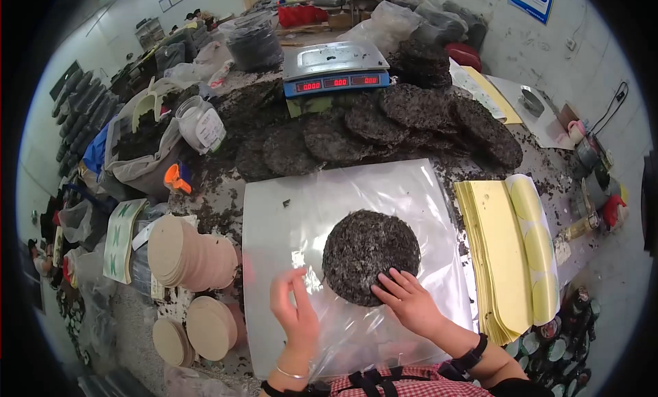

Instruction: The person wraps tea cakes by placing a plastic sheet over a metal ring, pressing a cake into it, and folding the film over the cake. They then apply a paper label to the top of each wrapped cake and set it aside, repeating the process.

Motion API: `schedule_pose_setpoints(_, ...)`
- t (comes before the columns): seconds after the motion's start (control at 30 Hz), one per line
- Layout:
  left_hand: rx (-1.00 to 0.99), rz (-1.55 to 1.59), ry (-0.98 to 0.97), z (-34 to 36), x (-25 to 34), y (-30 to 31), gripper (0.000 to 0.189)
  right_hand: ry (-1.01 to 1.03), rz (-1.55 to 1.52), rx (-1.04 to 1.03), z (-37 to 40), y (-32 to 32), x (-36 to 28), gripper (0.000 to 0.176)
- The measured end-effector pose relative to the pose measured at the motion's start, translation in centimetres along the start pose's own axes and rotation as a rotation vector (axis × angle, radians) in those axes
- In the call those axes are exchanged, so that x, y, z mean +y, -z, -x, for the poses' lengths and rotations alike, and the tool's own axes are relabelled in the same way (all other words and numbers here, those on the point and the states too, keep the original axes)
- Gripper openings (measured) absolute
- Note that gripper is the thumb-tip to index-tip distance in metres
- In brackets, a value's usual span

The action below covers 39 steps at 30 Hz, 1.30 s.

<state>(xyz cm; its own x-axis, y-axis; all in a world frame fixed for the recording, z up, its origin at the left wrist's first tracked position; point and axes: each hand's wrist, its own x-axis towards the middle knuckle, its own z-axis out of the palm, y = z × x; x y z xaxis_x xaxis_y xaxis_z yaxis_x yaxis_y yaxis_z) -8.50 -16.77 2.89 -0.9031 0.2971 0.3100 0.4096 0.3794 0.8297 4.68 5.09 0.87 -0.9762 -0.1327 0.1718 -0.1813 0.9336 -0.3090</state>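
A dark round cake of dried seaweed lies flat on a stack of clear plastic bags in front of me. My right hand rests on the cake's lower right edge, its fingers spread over the top surface. Left of the cake, my left hand is held above the plastic, fingers apart and nothing in them. Beyond the bags, several similar seaweed cakes overlap in a row.
A digital scale stands behind the cakes. Round beige discs are stacked at the left, near an orange tape dispenser and a white jar. Yellow label sheets lie at the right. Dark crumbs litter the table.
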Motion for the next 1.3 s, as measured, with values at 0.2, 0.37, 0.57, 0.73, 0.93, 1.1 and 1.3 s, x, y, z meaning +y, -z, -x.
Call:
schedule_pose_setpoints(0.2,-0.846,-0.594,-0.109,-7.3,1.7,-5.8,0.115,-0.240,-0.185,-0.345,-6.8,5.8,2.8,0.102)
schedule_pose_setpoints(0.37,-0.994,-0.827,0.011,-7.5,-1.2,-10.9,0.142,-0.330,-0.007,-0.526,-11.0,-0.5,4.0,0.115)
schedule_pose_setpoints(0.57,-1.088,-0.830,0.074,-8.1,-1.1,-12.0,0.133,-0.344,-0.125,-0.488,-10.4,-1.5,4.8,0.107)
schedule_pose_setpoints(0.73,-0.211,-0.258,-0.321,-6.5,-0.9,-4.7,0.068,-0.322,-0.190,0.691,-7.0,2.3,6.6,0.032)
schedule_pose_setpoints(0.93,0.017,-0.292,0.449,-4.7,-12.0,0.5,0.083,-0.589,-0.269,0.325,-6.1,3.6,16.4,0.021)
schedule_pose_setpoints(1.1,-0.389,0.187,0.733,-7.6,-11.7,1.5,0.035,-0.333,0.327,0.601,-21.4,7.1,25.8,0.063)
schedule_pose_setpoints(1.3,0.016,-0.038,0.337,-8.9,0.7,6.2,0.017,-0.198,-0.013,0.808,-24.0,10.0,28.4,0.049)
